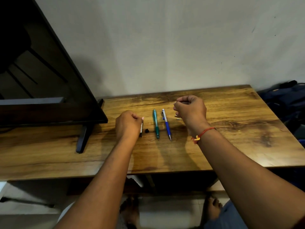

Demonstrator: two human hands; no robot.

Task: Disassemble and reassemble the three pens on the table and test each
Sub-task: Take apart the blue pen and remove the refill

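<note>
A green pen [156,123] and a blue and white pen [166,123] lie side by side on the wooden table [231,129]. Left of them lies the black and white barrel of a third pen [141,129], with a small black piece [146,130] beside it. My left hand [127,124] has its fingers curled over the upper end of that barrel and touches it. My right hand [189,109] hovers curled above the table right of the blue pen; whether it holds anything is hidden. Small pale parts [177,117] lie under it.
A dark monitor [49,80] on a black stand [82,138] fills the table's left side. A dark blue bag [287,100] sits past the right edge. A plain wall rises behind the table. My feet show on the floor below.
</note>
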